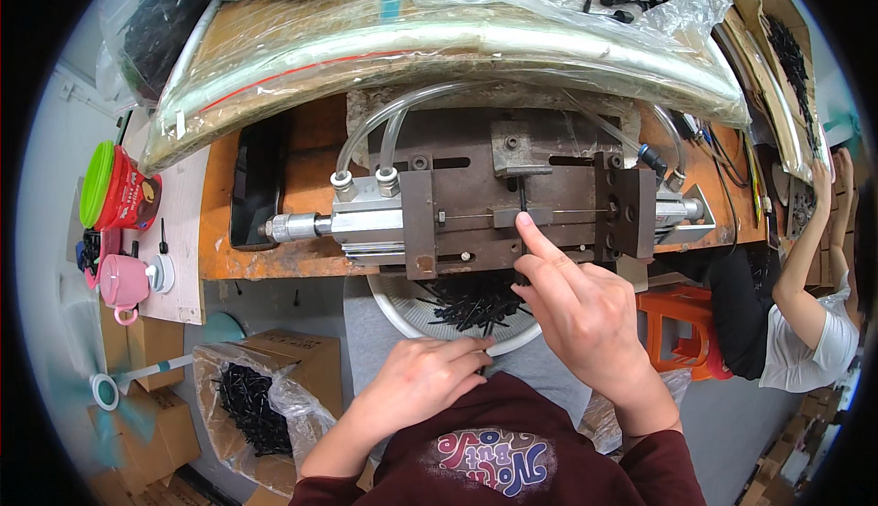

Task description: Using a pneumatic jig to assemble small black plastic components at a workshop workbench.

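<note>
With its index finger stretched out, my right hand touches the near end of a thin black stemmed piece on the small centre block of a metal clamping fixture. Its other fingers are partly curled, and nothing shows in them. My left hand is lower, at the near rim of a white basket on my lap. Its fingers are closed together beside black stems; what they pinch is partly hidden. Many loose black stemmed pieces fill the basket beneath the fixture.
Clear air hoses arch over the fixture's cylinders. A plastic-covered shelf overhangs the wooden bench. A phone-like black slab, pink cup and red tub stand left. Below are a box of black parts and an orange stool; another person sits right.
</note>
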A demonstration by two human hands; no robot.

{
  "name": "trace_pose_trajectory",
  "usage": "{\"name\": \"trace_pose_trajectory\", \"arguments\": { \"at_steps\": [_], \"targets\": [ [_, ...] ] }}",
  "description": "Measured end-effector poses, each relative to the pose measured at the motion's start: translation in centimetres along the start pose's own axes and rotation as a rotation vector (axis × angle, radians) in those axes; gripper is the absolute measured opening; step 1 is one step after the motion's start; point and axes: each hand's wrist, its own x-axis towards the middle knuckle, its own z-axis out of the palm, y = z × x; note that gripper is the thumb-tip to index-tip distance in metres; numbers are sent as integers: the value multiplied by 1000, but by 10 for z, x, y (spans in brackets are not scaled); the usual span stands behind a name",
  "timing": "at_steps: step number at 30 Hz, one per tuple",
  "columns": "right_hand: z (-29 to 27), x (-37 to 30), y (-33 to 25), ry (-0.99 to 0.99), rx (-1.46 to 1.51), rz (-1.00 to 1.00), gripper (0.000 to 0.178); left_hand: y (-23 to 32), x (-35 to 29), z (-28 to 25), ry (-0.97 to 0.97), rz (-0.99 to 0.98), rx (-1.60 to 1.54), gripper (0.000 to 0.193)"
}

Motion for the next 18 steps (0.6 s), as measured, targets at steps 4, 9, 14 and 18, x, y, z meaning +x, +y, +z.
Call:
{"name": "trace_pose_trajectory", "arguments": {
  "at_steps": [4, 9, 14, 18],
  "targets": [
    [-3, 9, -4, -47, -16, -27, 21, -24, -16, 47, -60, -46, -82, 20],
    [-8, 16, -19, -44, 36, 75, 27, -50, -30, 103, 178, -104, 68, 54],
    [11, -2, 2, 18, 188, 159, 30, -69, -57, 128, 197, -233, 161, 88],
    [5, -6, 2, 125, 119, -215, 32, -75, -99, 148, 359, -311, 270, 87]
  ]
}}
